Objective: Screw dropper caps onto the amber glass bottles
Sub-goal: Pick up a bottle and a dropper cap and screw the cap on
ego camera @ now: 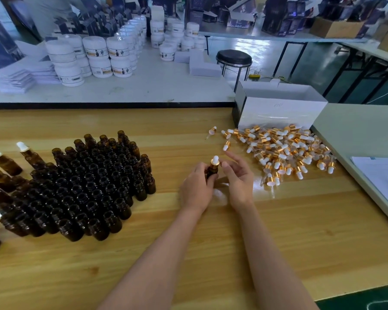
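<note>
The left hand grips one bottle just right of the block of open bottles, its cap on. The right hand is open beside it; next, I think, a last tightening twist

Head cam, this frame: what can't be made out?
All head view.
1. Held bottle: body hidden by the left hand gripping it; dropper cap tightness unreadable.
2. Capped bottles: cut off by the left frame edge, count unknown.
3. White box: contents hidden behind its front wall.
4. Jars: label text too small and blurred.
</note>
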